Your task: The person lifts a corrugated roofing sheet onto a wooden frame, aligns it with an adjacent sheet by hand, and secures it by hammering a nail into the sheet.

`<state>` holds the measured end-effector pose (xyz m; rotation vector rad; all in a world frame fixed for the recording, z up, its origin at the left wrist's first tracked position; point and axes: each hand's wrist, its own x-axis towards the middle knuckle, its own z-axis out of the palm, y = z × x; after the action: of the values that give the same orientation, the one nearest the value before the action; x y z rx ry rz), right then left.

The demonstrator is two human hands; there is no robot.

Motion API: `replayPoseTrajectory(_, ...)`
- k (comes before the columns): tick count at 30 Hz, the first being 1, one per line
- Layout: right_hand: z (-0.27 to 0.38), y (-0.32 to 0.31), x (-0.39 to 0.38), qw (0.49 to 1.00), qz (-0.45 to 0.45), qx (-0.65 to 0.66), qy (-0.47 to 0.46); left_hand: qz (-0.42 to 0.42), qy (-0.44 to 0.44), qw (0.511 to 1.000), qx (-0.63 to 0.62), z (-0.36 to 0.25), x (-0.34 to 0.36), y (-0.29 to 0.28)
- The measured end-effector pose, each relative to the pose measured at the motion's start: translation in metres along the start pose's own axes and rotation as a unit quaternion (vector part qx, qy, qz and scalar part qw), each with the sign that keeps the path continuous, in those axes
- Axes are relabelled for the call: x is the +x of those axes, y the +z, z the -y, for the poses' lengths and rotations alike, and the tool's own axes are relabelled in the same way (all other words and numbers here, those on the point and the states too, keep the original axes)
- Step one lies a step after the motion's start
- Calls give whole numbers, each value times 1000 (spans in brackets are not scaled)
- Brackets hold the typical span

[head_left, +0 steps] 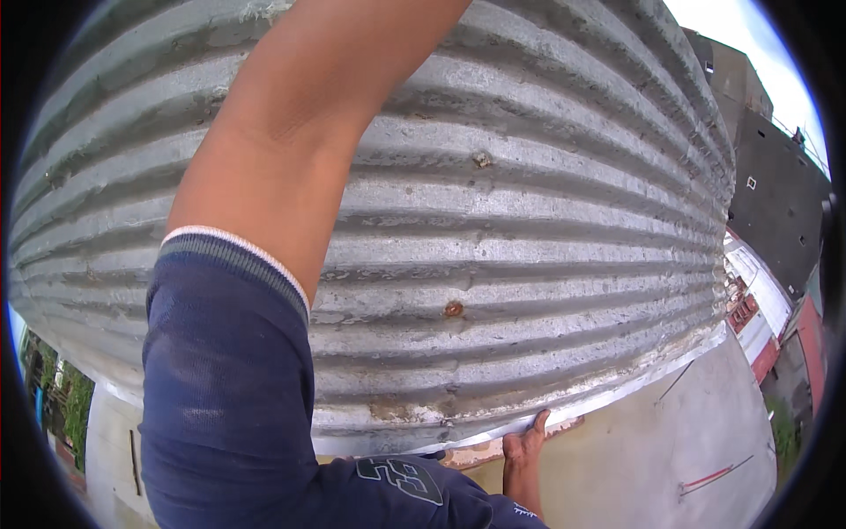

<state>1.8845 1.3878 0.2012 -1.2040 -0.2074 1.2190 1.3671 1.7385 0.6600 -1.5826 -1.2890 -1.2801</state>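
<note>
A large corrugated metal sheet (546, 220), grey and weathered with rust spots, spans most of the view. My left arm, in a dark blue sleeve with a striped cuff, reaches up across it. That arm leaves the picture at the top, so my left hand is out of view. At the lower edge of the sheet, right of the middle, is my right hand (525, 445). Its thumb points up against the pale rim, and the hand is closed on that edge. Some of its fingers are hidden.
Beneath the sheet's lower edge is a pale concrete surface (617, 432) with thin metal rods (716, 474) sticking out at the right. A dark grey building (775, 194) stands beyond the right side, near reddish and white roofs. Green plants (75, 406) show at the far left.
</note>
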Motion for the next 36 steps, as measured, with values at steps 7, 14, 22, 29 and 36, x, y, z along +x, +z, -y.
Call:
replayPoseTrajectory(7,-10,-10,6,1000,-4,16,19,39,-43,998,26,-2,-13,16)
replayPoseTrajectory(14,-83,-6,112,992,85,84,-27,48,-36,996,59,0,-20,58)
replayPoseTrajectory(22,-145,-3,200,974,168,152,7,-15,18,982,186,-11,-29,67)
replayPoseTrajectory(29,-154,22,229,954,231,191,-1,39,-21,976,215,-20,-26,81)
replayPoseTrajectory(36,-163,26,237,954,220,205,2,86,-46,962,255,4,-40,98)
